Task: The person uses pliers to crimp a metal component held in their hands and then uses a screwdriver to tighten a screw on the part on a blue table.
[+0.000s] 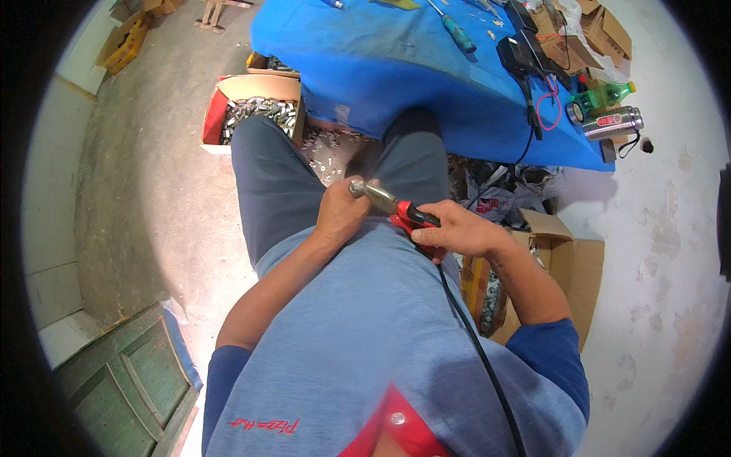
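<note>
In front of my lap, my right hand (pixel 462 231) is closed round the red and black handles of a pair of pliers (pixel 384 199). The metal jaws point left, toward my left hand (pixel 339 213). That hand is closed, with its thumb and fingers pinching a small silvery metal piece (pixel 356 187) beside the tips of the jaws. Whether the jaws touch the piece, I cannot tell. Past my left knee stands an open cardboard box (pixel 263 88) full of small metal parts.
A table with a blue cloth (pixel 358 68) stands ahead, bearing a screwdriver (pixel 459 34), black adapters (pixel 516 57), a green bottle (pixel 603 96) and a steel flask (pixel 611 123). Another cardboard box (pixel 582 278) sits at my right. A black cable (pixel 480 350) crosses my shirt. Scraps (pixel 327 148) litter the floor.
</note>
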Demonstrator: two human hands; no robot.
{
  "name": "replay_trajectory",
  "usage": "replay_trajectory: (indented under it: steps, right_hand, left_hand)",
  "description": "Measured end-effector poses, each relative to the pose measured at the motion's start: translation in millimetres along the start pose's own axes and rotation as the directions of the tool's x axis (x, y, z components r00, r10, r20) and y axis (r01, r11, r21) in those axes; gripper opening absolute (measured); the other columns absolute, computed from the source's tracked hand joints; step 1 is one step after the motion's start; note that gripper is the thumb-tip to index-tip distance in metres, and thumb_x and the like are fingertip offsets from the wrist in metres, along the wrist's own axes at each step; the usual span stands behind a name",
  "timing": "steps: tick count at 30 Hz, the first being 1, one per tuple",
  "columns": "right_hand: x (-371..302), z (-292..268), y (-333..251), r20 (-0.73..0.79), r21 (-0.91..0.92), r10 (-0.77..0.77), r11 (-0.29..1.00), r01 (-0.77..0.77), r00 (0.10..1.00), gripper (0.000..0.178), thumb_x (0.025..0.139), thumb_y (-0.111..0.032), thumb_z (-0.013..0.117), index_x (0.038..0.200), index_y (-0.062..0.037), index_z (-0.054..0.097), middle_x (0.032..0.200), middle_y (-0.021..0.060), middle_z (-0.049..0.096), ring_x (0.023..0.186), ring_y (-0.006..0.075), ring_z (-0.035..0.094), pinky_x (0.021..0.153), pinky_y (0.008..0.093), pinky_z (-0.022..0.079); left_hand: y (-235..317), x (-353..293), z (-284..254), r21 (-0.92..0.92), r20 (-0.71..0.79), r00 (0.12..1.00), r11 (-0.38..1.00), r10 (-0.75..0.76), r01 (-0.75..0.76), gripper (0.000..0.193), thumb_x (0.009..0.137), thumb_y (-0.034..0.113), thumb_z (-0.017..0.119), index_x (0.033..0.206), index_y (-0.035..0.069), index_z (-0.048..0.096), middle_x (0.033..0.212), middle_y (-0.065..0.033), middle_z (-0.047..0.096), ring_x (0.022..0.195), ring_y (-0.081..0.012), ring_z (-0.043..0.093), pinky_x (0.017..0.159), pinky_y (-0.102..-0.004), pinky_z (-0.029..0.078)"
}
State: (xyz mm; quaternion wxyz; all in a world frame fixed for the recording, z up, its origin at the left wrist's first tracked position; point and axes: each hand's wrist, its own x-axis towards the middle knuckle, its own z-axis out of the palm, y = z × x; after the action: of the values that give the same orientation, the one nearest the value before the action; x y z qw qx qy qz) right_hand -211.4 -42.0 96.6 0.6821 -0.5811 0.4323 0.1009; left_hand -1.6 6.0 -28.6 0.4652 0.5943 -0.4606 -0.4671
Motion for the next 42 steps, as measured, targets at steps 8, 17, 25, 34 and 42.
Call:
replay_trajectory:
  steps: [8, 17, 25, 34, 42]
  right_hand:
    - [-3.9, 5.0, -14.3, -0.062, 0.064, 0.033, 0.998, -0.029, 0.998, 0.029, 0.09, -0.028, 0.066, 0.093, 0.0001, 0.061, 0.072, 0.0025, 0.059, 0.063, 0.0112, 0.06, 0.058, 0.0264, 0.053]
    - [-2.8, 3.6, -17.7, -0.047, 0.029, 0.085, 0.996, -0.084, 0.995, 0.029, 0.091, -0.028, 0.066, 0.099, -0.0007, 0.061, 0.074, 0.002, 0.059, 0.063, 0.0111, 0.059, 0.058, 0.0263, 0.054]
    - [-2.2, 5.7, -17.6, -0.055, 0.049, 0.073, 0.996, -0.071, 0.996, 0.027, 0.089, -0.026, 0.066, 0.088, 0.0002, 0.06, 0.074, 0.0033, 0.059, 0.064, 0.012, 0.06, 0.058, 0.0277, 0.055]
    - [-2.4, 5.1, -18.2, -0.084, 0.093, 0.11, 0.99, -0.102, 0.99, 0.031, 0.088, -0.027, 0.066, 0.096, 0.0021, 0.063, 0.079, 0.0054, 0.062, 0.073, 0.0135, 0.062, 0.062, 0.0293, 0.057]
    - [-8.4, 0.5, -33.4, -0.05, 0.095, 0.121, 0.989, -0.116, 0.991, 0.03, 0.086, -0.025, 0.067, 0.098, 0.0025, 0.066, 0.084, 0.007, 0.066, 0.074, 0.0141, 0.064, 0.063, 0.0294, 0.057]
  left_hand:
    - [3.6, -1.3, -0.7, 0.16, -0.054, 0.998, 0.986, 0.044, -0.035, 0.037, 0.095, 0.027, 0.067, 0.072, -0.001, 0.061, 0.057, -0.0085, 0.054, 0.056, -0.0122, 0.045, 0.054, -0.035, 0.039]
    - [5.5, -0.5, -0.8, 0.255, -0.126, 0.99, 0.967, 0.056, -0.023, 0.036, 0.096, 0.029, 0.066, 0.075, 0.0, 0.064, 0.058, -0.0118, 0.055, 0.054, -0.0166, 0.048, 0.055, -0.0367, 0.041]
    - [4.7, -1.6, -0.5, 0.291, -0.134, 0.987, 0.955, 0.092, -0.05, 0.036, 0.096, 0.031, 0.065, 0.075, 0.001, 0.064, 0.06, -0.013, 0.058, 0.054, -0.0222, 0.053, 0.056, -0.0382, 0.042]
    - [11.0, -1.9, -1.0, 0.365, -0.142, 0.981, 0.928, 0.132, -0.072, 0.033, 0.095, 0.03, 0.064, 0.077, 0.002, 0.064, 0.063, -0.0175, 0.06, 0.057, -0.0364, 0.058, 0.056, -0.0422, 0.043]
    - [10.2, -0.6, 1.0, 0.473, -0.141, 0.951, 0.863, 0.274, -0.179, 0.027, 0.093, 0.024, 0.066, 0.077, 0.003, 0.062, 0.065, -0.0194, 0.06, 0.063, -0.0403, 0.062, 0.058, -0.0463, 0.045]
